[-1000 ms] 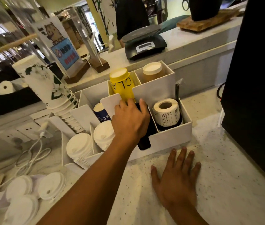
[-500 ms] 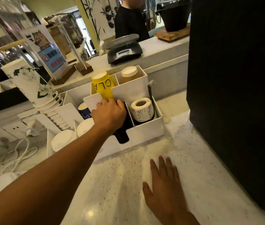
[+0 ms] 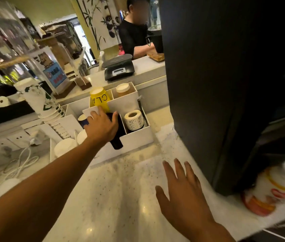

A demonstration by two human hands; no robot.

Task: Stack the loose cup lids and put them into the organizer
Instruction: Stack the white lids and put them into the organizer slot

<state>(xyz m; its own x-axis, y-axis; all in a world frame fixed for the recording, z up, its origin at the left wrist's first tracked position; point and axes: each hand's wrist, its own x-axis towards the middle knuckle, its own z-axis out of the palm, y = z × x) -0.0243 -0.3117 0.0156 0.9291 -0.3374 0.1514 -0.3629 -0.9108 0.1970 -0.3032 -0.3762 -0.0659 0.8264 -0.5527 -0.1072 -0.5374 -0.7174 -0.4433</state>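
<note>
Counter (image 3: 124, 198): pale speckled stone, glossy, with glare patches.
Organizer (image 3: 138, 138): white, boxy, thin flat walls, several square compartments; far centre of the counter.
Left hand (image 3: 101, 127): reaching into a middle compartment, fingers curled over a stack of black lids (image 3: 116, 137); grip closed on that dark stack, thumb hooked at its right side.
Right hand (image 3: 182, 194): flat, palm down, fingers spread on bare counter, near right; grip open, holding nothing.
White lids (image 3: 65, 149): two round matte stacks in the near-left compartments, beside the forearm; more loose white lids (image 3: 7, 186) blurred at the near-left edge.
Yellow cup (image 3: 99, 98): upside down in a far compartment, letters "CLA" readable.
Brown cup (image 3: 123, 89): one, upside down, far-right compartment.
Label roll (image 3: 134, 119): one, paper, cylindrical, dark print too small to read; right compartment.
Flowered cups (image 3: 38, 100): tilted nested stack, white with green leaf print, left.
Scale (image 3: 119, 68): black, grey display, on the far ledge.
Sign (image 3: 54, 74): clear acrylic, cartoon animal, blue panel, writing unreadable.
</note>
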